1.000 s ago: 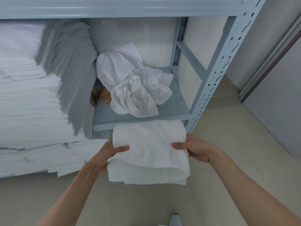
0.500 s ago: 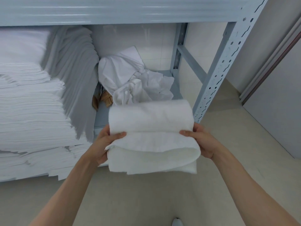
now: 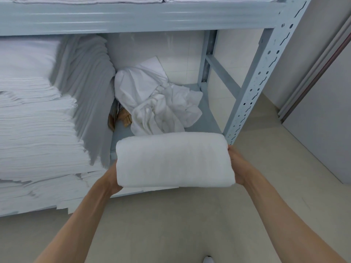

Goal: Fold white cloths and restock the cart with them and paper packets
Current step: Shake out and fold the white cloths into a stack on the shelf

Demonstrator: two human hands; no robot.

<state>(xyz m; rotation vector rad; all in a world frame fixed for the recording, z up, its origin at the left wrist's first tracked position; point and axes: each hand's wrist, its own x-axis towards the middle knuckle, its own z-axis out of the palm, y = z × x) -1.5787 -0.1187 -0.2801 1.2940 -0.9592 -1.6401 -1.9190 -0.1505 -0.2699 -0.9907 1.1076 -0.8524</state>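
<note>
The left hand [image 3: 112, 179] and right hand [image 3: 236, 166] grip the ends of the folded cloth [image 3: 173, 160], keeping its layers together, level before the shelf [image 3: 207, 118]. Beyond lies a crumpled cloth [image 3: 157, 103]; stacked linens [image 3: 38, 120] crowd the left, an upright post [image 3: 252, 86] the right.
</note>
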